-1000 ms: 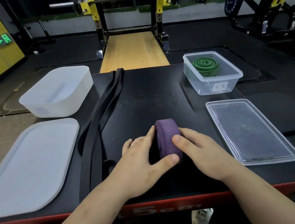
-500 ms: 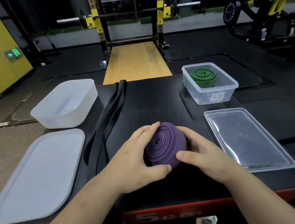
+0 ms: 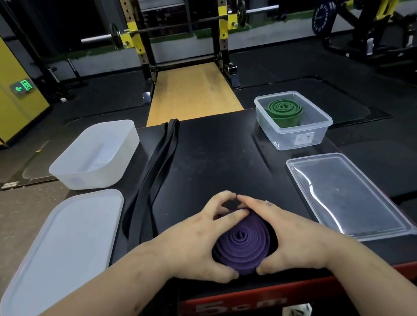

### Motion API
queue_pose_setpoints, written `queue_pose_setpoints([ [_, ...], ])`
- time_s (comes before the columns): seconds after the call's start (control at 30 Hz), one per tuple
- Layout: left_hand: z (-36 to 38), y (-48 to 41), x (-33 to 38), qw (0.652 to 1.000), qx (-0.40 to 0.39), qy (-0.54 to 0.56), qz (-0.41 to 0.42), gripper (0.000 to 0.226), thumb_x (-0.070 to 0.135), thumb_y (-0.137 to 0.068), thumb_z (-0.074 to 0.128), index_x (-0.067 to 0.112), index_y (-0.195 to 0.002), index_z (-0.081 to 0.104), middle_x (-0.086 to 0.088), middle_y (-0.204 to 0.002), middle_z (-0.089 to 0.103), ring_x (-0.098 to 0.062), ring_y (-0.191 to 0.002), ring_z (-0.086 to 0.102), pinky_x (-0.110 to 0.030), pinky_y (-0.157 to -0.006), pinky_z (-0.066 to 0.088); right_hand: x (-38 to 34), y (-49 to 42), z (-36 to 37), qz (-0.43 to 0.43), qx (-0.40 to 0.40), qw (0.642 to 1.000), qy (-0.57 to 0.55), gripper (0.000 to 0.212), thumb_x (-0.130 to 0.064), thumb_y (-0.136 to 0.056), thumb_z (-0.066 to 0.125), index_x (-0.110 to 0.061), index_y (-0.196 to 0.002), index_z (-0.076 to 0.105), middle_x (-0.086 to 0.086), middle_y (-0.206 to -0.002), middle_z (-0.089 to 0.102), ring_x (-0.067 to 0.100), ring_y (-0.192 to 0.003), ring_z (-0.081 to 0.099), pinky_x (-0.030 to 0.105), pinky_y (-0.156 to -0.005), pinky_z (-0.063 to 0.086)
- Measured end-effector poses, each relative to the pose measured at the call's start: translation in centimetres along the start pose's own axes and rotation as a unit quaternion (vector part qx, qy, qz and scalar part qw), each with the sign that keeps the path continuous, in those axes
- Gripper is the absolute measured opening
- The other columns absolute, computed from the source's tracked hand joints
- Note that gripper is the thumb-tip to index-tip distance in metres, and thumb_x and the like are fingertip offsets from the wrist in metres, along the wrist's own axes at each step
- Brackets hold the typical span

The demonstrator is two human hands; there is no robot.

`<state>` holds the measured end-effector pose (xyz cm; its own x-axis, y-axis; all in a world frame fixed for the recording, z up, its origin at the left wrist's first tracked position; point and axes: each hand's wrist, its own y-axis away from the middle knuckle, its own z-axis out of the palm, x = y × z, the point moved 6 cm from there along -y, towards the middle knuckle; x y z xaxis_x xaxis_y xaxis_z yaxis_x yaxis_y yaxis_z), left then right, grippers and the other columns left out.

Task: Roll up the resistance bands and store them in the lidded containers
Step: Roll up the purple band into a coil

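While the black platform (image 3: 215,162) carries everything, its left edge holds the largest pieces: a frosted lid (image 3: 60,251) at the near left corner and an empty frosted container (image 3: 95,154) behind it. Along the right edge lie a clear lid (image 3: 347,196) and, at the far right corner, a clear container (image 3: 293,120) with a rolled green band (image 3: 283,112) inside. A black band (image 3: 151,177) lies unrolled, running from the far edge toward the near left, just beside the frosted lid; it looks clear of either path to a container. At the near edge's middle, the left hand (image 3: 196,238) and right hand (image 3: 291,236) close round the purple band (image 3: 244,244), coiled, spiral face up. Soft, springy and light by the look of it, the coil would likely unwind if released, so squeezing its outer wrap on opposite sides seems safest.
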<state>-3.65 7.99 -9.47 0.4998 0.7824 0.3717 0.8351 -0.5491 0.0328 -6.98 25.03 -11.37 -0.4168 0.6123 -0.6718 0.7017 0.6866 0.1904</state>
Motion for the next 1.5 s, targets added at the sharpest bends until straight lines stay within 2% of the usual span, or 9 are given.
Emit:
queue_pose_setpoints([
  [0.17,1.1,2.0,-0.7,0.997,0.023,-0.021,-0.064,0.111,0.075,-0.076,0.064,0.044,-0.159,-0.001,0.021,-0.163,0.011,0.002,-0.15,0.008,-0.027,-0.124,0.018,-0.2,0.2,0.2,-0.015,0.05,0.999,-0.004,0.124,-0.051,-0.058,0.093,-0.05,-0.158,0.019,-0.042,-0.152,0.023,-0.021,-0.139,0.027,0.016,-0.118,0.029],
  [0.27,1.1,2.2,-0.4,0.996,0.036,-0.051,-0.062,0.11,0.078,-0.078,0.059,0.038,-0.161,-0.002,0.016,-0.163,0.01,-0.001,-0.149,0.003,-0.026,-0.124,0.009,-0.7,0.4,0.2,-0.03,0.079,0.996,0.009,0.114,-0.058,-0.058,0.09,-0.05,-0.154,0.028,-0.042,-0.149,0.027,-0.02,-0.139,0.027,0.016,-0.118,0.029],
  [0.37,-0.1,1.7,-0.5,0.992,0.073,-0.097,-0.04,0.103,0.077,-0.083,0.055,0.033,-0.162,0.006,0.015,-0.162,0.011,-0.002,-0.148,0.008,-0.025,-0.122,0.009,-0.7,0.2,-0.5,-0.025,0.123,0.992,0.019,0.112,-0.065,-0.057,0.088,-0.051,-0.152,0.031,-0.045,-0.145,0.03,-0.019,-0.138,0.03,0.016,-0.116,0.03],
  [0.5,0.5,1.8,-0.3,0.989,0.068,-0.127,-0.031,0.097,0.073,-0.089,0.048,0.032,-0.162,0.0,0.012,-0.166,0.005,-0.006,-0.15,0.006,-0.024,-0.121,0.003,-0.6,-0.2,-0.1,-0.015,0.107,0.993,0.044,0.115,-0.07,-0.055,0.086,-0.049,-0.153,0.029,-0.039,-0.144,0.032,-0.013,-0.134,0.039,0.022,-0.114,0.038],
  [0.6,0.8,1.7,-0.3,0.992,0.066,-0.093,-0.054,0.1,0.076,-0.087,0.051,0.036,-0.162,-0.002,0.013,-0.167,0.0,-0.003,-0.149,-0.001,-0.021,-0.119,-0.001,-0.4,-0.3,0.0,-0.007,0.095,0.994,0.052,0.12,-0.07,-0.056,0.086,-0.046,-0.156,0.024,-0.039,-0.145,0.028,-0.012,-0.135,0.037,0.021,-0.114,0.037],
  [1.0,1.2,0.8,-1.3,0.993,0.073,-0.069,-0.063,0.107,0.082,-0.077,0.058,0.036,-0.161,0.011,0.015,-0.166,0.016,0.0,-0.149,0.011,-0.03,-0.123,0.008,-0.3,-0.8,-0.2,-0.004,0.068,0.994,0.086,0.129,-0.066,-0.059,0.089,-0.034,-0.162,0.018,-0.029,-0.149,0.023,-0.009,-0.136,0.033,0.01,-0.109,0.027],
  [1.2,0.9,0.9,-1.3,0.993,0.068,-0.074,-0.062,0.107,0.085,-0.076,0.056,0.037,-0.161,0.011,0.016,-0.165,0.016,0.001,-0.148,0.011,-0.031,-0.123,0.009,-0.7,-1.2,-0.5,-0.019,0.057,0.993,0.097,0.127,-0.065,-0.06,0.088,-0.031,-0.162,0.02,-0.026,-0.151,0.023,-0.007,-0.138,0.032,0.016,-0.117,0.029],
  [1.37,-0.2,0.8,-1.5,0.992,0.084,-0.07,-0.068,0.11,0.087,-0.072,0.059,0.036,-0.16,0.015,0.017,-0.161,0.025,0.002,-0.145,0.015,-0.025,-0.121,0.006,-1.0,-1.6,-1.1,-0.041,0.059,0.992,0.103,0.117,-0.07,-0.06,0.084,-0.037,-0.156,0.026,-0.029,-0.144,0.027,-0.005,-0.136,0.036,0.022,-0.116,0.035],
  [1.5,-2.0,-0.2,-1.6,0.988,0.113,-0.087,-0.064,0.108,0.09,-0.07,0.056,0.037,-0.157,0.022,0.018,-0.157,0.032,0.002,-0.142,0.021,-0.021,-0.117,0.002,-0.9,-2.1,-3.1,-0.051,0.093,0.988,0.116,0.119,-0.068,-0.062,0.085,-0.035,-0.159,0.026,-0.029,-0.146,0.026,-0.008,-0.135,0.035,0.012,-0.112,0.031],
])
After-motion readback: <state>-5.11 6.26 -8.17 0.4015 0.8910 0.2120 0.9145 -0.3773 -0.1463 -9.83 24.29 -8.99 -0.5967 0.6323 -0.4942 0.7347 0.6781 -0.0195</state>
